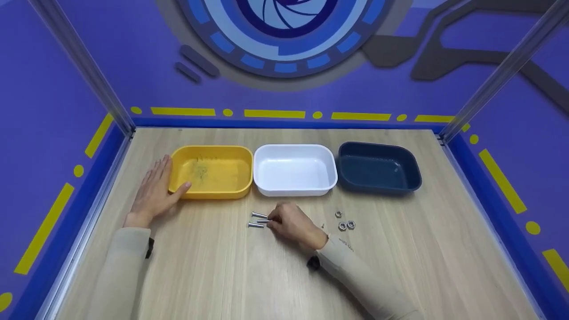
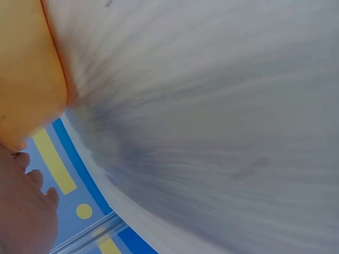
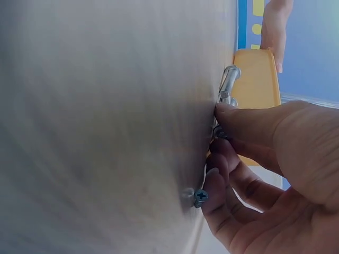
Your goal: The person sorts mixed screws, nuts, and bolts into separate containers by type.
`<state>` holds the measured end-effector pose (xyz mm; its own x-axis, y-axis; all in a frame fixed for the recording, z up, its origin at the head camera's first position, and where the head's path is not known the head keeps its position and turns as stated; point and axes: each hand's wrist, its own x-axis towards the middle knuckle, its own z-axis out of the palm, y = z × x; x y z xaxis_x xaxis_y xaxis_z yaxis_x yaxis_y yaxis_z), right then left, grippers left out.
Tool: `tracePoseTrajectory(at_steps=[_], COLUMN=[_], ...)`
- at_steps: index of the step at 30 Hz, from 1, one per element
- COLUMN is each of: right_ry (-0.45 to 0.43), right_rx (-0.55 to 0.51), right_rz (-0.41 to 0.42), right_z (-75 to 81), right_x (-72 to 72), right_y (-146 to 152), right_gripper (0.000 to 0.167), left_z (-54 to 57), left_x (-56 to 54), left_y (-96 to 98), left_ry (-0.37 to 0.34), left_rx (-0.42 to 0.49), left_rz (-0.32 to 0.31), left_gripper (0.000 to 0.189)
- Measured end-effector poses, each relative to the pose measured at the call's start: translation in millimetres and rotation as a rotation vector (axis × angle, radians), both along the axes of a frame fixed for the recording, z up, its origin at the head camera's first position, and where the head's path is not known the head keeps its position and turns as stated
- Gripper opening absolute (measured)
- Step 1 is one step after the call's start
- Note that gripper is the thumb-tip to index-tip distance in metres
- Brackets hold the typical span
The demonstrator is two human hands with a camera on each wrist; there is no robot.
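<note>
My left hand [image 1: 153, 191] lies with straight fingers along the left side of the yellow tray [image 1: 211, 194], its thumb over the front rim. In the left wrist view that hand [image 2: 26, 211] shows only partly beside the tray wall. My right hand [image 1: 295, 224] is down at the table in front of the white tray [image 1: 295, 193], pinching a silver screw [image 1: 262, 221] between thumb and fingers. On either side of it lie two more screws, one screw [image 1: 259, 214] farther back and another screw [image 1: 255, 225] nearer. A cross-slotted screw head [image 3: 201, 196] shows beside the fingertips in the right wrist view.
Right of the right hand lie three hex nuts: one nut [image 1: 338, 214] behind, a second nut [image 1: 342, 226] and a third nut [image 1: 351, 225] side by side. A dark blue tray [image 1: 380, 190] stands right of the white one. Purple walls [image 1: 284, 98] enclose the wooden table [image 1: 209, 266].
</note>
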<state>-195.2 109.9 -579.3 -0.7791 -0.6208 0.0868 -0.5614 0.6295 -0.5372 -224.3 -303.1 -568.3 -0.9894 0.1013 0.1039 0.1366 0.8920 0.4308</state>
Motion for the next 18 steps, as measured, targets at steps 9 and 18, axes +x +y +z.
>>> tracePoseTrajectory(at_steps=[9,18], right_ry=[0.07,0.064], right_rx=[0.001,-0.051], right_rz=[0.001,0.014], right_z=[0.7,14.5], right_x=[0.0,-4.6], right_y=[0.1,-1.0], right_gripper=[0.006,0.006], left_z=[-4.6,-4.8], left_x=[-0.5,-1.8], left_y=[-1.5,0.5], left_ry=[0.032,0.028], left_rx=[0.001,-0.027], left_rz=[-0.012,-0.009], left_gripper=[0.102,0.101])
